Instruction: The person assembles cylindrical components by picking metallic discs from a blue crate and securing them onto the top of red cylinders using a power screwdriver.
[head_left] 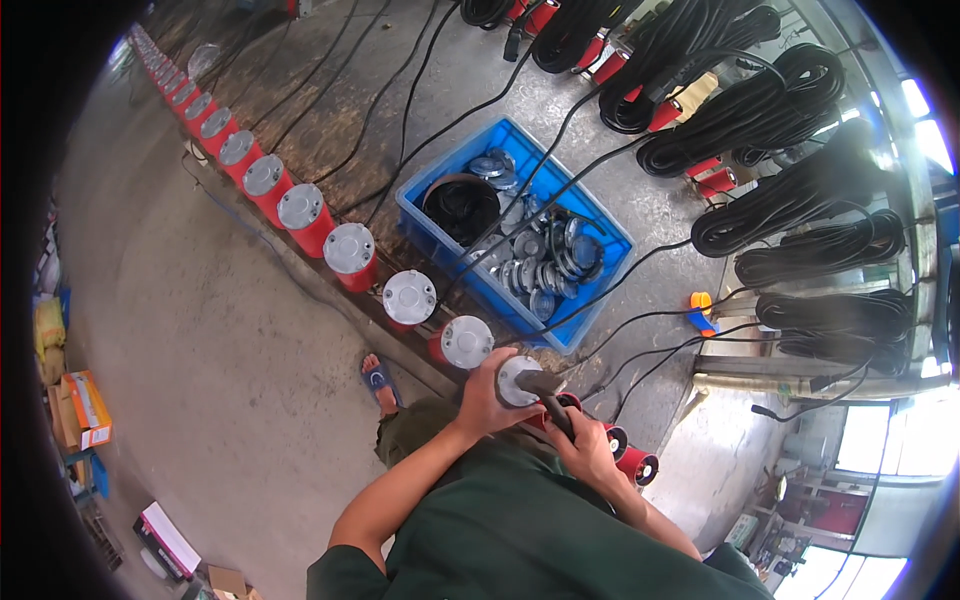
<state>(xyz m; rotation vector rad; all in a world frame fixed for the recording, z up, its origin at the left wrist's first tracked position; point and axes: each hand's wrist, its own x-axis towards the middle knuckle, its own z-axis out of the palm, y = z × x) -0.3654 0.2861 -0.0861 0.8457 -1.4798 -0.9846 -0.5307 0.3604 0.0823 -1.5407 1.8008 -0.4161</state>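
At the bench edge in front of me, my left hand (484, 402) is closed around a red cylindrical housing topped by a round silver metal cap (512, 388). My right hand (588, 450) grips a hammer (557, 412) by its handle. The hammer's dark head lies over the cap; whether they touch I cannot tell. Just left of my hand stands another red cylinder with a silver cap (467, 342). Past my right hand, several red cylinders (636, 465) show open ends without silver caps.
A long row of capped red cylinders (305, 215) runs along the bench edge to the far left. Behind it sits a blue crate (478, 292) of loose metal caps. Coiled black cables (800, 190) lie at the back right, their leads crossing the bench. An orange-and-blue item (703, 312) lies nearby.
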